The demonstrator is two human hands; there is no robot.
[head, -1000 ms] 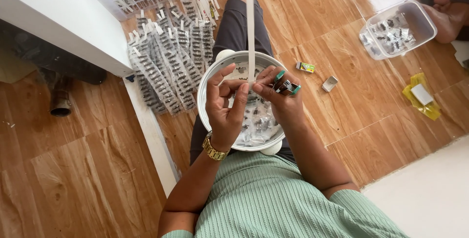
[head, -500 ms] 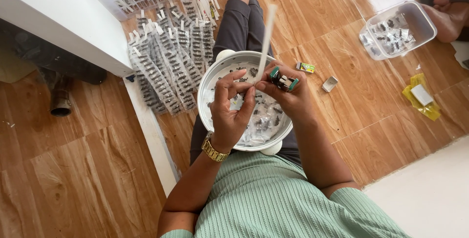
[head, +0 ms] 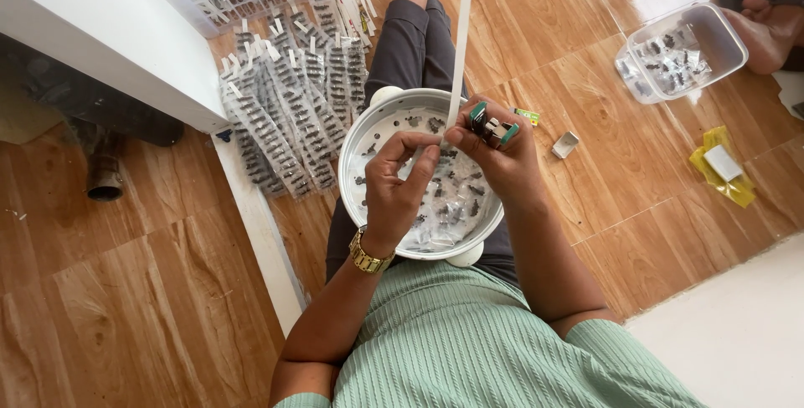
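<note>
Both hands working over the round white metal bowl (head: 381, 119) on your lap.

Your right hand (head: 494, 157) pinches the long white paper strip (head: 459, 56) at its lower end between thumb and forefinger; the strip stands upright above that hand. The same hand also clasps a small green-and-black clip tool (head: 492, 127). Your left hand (head: 400, 180), just beside the right, has its fingers curled toward the strip's base; whether they grip anything cannot be told. Small dark parts (head: 452, 207) lie in the bowl beneath both hands.
</note>
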